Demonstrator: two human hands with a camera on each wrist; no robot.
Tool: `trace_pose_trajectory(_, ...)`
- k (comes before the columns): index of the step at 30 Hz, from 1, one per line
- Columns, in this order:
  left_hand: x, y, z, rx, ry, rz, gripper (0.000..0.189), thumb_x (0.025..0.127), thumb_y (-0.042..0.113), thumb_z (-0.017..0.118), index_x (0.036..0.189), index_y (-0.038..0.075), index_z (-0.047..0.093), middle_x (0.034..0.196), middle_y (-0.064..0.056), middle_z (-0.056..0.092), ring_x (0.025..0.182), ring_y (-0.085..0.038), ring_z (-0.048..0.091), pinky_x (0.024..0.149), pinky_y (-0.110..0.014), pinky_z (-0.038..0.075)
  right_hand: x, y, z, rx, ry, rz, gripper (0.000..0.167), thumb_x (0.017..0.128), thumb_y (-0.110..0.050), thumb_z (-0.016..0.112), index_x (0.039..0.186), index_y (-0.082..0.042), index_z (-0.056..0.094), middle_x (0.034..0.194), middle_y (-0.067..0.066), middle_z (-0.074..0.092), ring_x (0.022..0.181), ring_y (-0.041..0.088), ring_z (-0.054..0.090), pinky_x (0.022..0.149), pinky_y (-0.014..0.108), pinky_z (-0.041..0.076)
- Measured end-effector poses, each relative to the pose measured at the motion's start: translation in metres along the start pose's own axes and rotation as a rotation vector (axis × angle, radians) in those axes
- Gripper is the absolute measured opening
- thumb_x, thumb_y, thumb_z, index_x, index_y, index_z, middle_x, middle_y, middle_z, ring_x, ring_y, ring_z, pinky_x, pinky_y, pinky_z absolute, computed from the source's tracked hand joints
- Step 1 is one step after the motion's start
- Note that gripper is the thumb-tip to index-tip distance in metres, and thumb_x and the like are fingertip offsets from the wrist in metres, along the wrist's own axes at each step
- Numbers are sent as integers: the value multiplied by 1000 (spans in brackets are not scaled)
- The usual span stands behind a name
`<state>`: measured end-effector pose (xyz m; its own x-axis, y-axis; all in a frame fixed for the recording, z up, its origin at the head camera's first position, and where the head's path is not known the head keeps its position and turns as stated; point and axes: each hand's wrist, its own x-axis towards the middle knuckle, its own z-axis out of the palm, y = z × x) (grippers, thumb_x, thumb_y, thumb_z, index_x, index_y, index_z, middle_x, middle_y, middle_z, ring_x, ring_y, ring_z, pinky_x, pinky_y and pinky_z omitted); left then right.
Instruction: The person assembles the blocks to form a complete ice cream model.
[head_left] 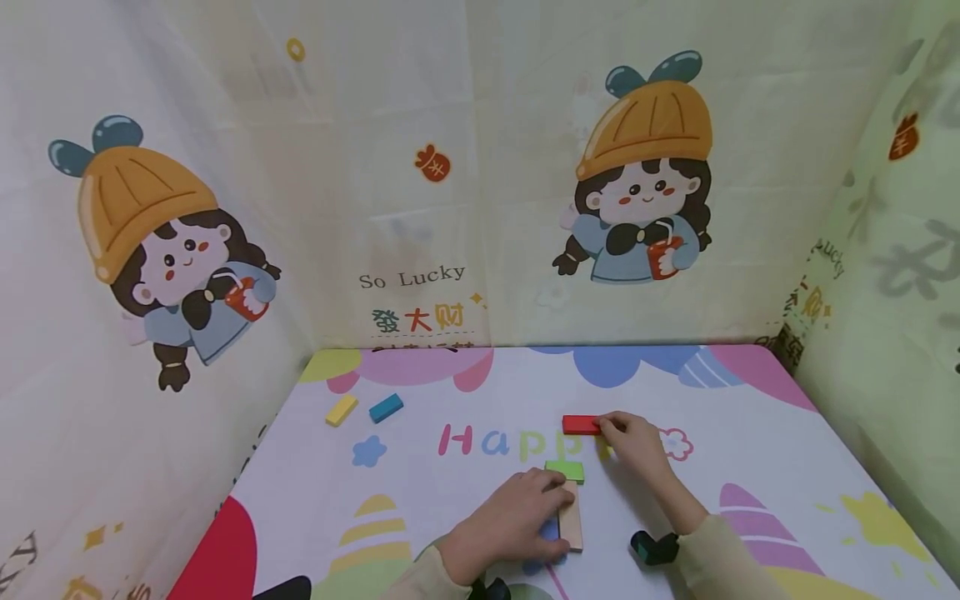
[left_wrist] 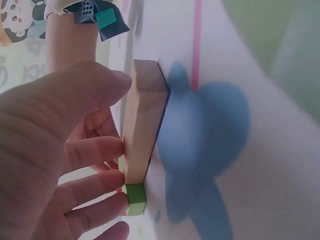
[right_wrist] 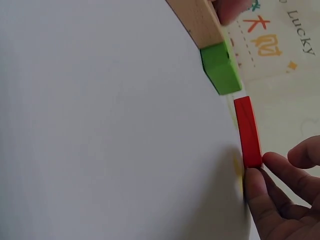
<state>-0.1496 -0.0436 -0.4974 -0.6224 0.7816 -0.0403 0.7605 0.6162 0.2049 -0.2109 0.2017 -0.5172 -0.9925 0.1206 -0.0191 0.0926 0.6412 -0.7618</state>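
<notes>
A natural wooden block [head_left: 572, 527] lies lengthwise on the table, with a green block [head_left: 568, 472] end to end at its far side. Resting along the wooden block, my left hand [head_left: 516, 518] has its thumb near the close end and its fingers toward the green block; in the left wrist view the fingertips [left_wrist: 116, 146] touch the upper face. Beyond them, my right hand [head_left: 637, 450] pinches the right end of a red block [head_left: 579, 425] between thumb and fingers. In the right wrist view the red block [right_wrist: 248, 131] stands just apart from the green one.
A yellow block [head_left: 342, 410] and a blue block [head_left: 386, 407] lie at the back left of the printed table [head_left: 300, 475]. Printed cloth walls [head_left: 517, 208] rise at the back and on both sides. A black object [head_left: 287, 588] shows at the bottom left edge.
</notes>
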Motion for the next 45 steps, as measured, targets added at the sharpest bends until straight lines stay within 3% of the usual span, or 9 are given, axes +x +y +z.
trace_pose_trajectory(5,6,-2,-1,-57,6,-34,53,92,52,72,137,26,64,140,7,59,123,-9,54,105,-25,48,-2,-7,4,-3,-21,-9,34,101,-28,62,119,-2,74,106,14,74,83,21,60,67,30,45)
trace_pose_trajectory(8,10,-8,0,-199,57,-83,50,95,43,70,139,21,63,138,6,61,125,-9,56,106,-26,48,-4,-8,5,24,-44,-2,34,101,-27,62,122,-4,74,111,15,74,85,20,62,68,30,47)
trace_pose_trajectory(12,20,-20,2,-575,202,-239,46,100,32,65,142,14,59,140,2,63,129,-14,58,110,-35,49,-6,-5,3,189,-101,22,38,104,-27,58,133,-3,67,129,18,70,106,27,69,90,33,56)
trace_pose_trajectory(16,33,-33,6,-963,365,-400,46,105,31,57,145,7,55,143,-7,62,133,-26,58,110,-45,48,-4,0,-1,482,-183,83,51,109,-30,49,150,1,47,148,24,56,133,33,60,109,36,48)
trace_pose_trajectory(18,41,-39,7,-1171,407,-422,51,108,31,52,149,1,49,148,-15,57,139,-33,54,114,-47,44,-3,1,-4,647,-228,127,55,111,-30,43,157,1,36,155,26,48,139,31,55,108,34,47)
trace_pose_trajectory(21,50,-48,7,-1462,407,-432,60,110,34,44,157,-3,35,159,-22,43,149,-37,41,120,-49,35,-3,2,-5,830,-276,188,60,113,-32,37,162,-1,23,162,25,37,141,25,54,107,31,48)
trace_pose_trajectory(24,56,-53,7,-1666,385,-416,66,111,37,38,160,-5,25,165,-25,32,154,-39,30,124,-50,27,-4,3,-6,981,-304,233,62,114,-34,32,164,-3,16,166,25,29,141,21,54,109,31,47)
trace_pose_trajectory(30,60,-55,9,-1818,387,-374,68,111,38,34,160,-7,22,166,-27,28,155,-41,26,125,-50,23,-6,3,-4,1077,-323,254,63,114,-39,31,165,-4,17,167,22,27,140,20,54,111,31,44)
trace_pose_trajectory(45,41,-52,12,-1837,363,-373,67,110,38,38,161,-3,24,166,-26,29,155,-41,27,125,-49,25,-24,1,-2,1097,-384,262,62,114,-39,30,164,-4,18,168,20,27,138,18,56,110,30,45)
